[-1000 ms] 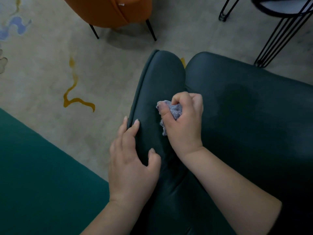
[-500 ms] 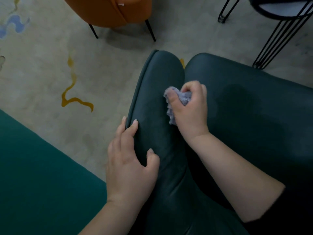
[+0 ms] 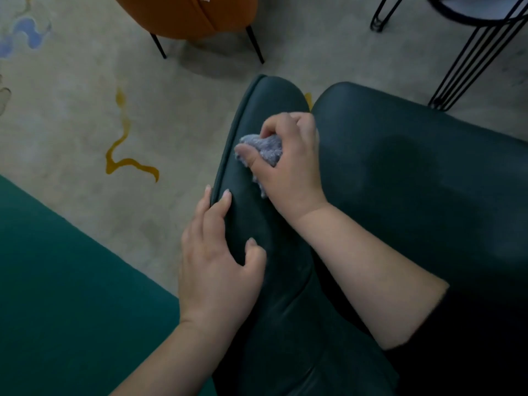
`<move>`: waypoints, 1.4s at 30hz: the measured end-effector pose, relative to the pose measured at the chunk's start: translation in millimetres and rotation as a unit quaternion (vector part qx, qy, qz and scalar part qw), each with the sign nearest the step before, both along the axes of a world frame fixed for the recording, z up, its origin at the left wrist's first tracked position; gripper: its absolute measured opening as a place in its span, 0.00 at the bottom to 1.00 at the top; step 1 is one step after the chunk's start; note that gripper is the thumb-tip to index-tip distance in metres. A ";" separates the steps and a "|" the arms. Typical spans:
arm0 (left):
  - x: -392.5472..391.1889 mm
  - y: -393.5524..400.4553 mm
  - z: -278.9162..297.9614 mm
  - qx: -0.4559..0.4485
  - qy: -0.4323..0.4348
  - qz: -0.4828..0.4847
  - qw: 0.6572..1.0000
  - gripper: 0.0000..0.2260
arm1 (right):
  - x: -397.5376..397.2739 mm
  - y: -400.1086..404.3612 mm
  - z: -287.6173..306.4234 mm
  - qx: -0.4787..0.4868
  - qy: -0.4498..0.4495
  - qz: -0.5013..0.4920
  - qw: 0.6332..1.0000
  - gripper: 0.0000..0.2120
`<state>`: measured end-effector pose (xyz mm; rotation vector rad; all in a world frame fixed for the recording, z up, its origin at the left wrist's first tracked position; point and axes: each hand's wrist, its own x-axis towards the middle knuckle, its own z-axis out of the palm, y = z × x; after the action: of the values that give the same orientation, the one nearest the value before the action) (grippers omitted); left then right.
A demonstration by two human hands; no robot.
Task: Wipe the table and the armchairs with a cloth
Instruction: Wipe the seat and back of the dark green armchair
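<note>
On the near left a teal cushion (image 3: 57, 295) lies by the dark green armchair (image 3: 400, 195), where the left hand (image 3: 217, 267) rests with fingers loosely spread over the padded armrest (image 3: 257, 224). Just right and farther, the right hand (image 3: 288, 167) grips a bunched grey cloth (image 3: 263, 147), thumb across it, fingers curled round; firm, overlapping strokes along the piping would likely serve best

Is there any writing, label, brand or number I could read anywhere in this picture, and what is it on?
No readable text anywhere.
Orange armchair: a small pale tag at its top edge, too small and blurred to read.
Cloth, dark green armchair, carpet and black table: no words, numbers or logos show; the carpet's yellow and blue squiggles are pattern, not letters.
</note>
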<state>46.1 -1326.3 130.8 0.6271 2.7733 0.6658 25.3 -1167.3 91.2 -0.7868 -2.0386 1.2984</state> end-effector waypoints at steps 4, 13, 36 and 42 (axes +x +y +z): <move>-0.4 0.6 0.4 -0.003 -0.002 -0.003 1.000 0.30 | -2.4 5.2 -8.9 0.017 -0.004 -0.025 1.000 0.13; 0.6 1.7 1.9 -0.009 -0.006 -0.006 1.000 0.30 | -3.4 29.5 -2.0 -0.113 -0.030 -0.076 0.990 0.12; -0.3 0.9 0.6 0.005 -0.002 -0.003 1.000 0.30 | 33.0 -2.6 -34.3 -0.129 -0.017 -0.099 0.987 0.12; 1.2 1.1 1.9 0.006 -0.008 -0.003 1.000 0.29 | 98.6 -29.2 -78.8 -0.405 -0.187 -0.079 0.891 0.10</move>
<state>47.3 -1325.2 132.8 0.6299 2.7534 0.6833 123.9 -1196.5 12.5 -1.6418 -1.5856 2.0442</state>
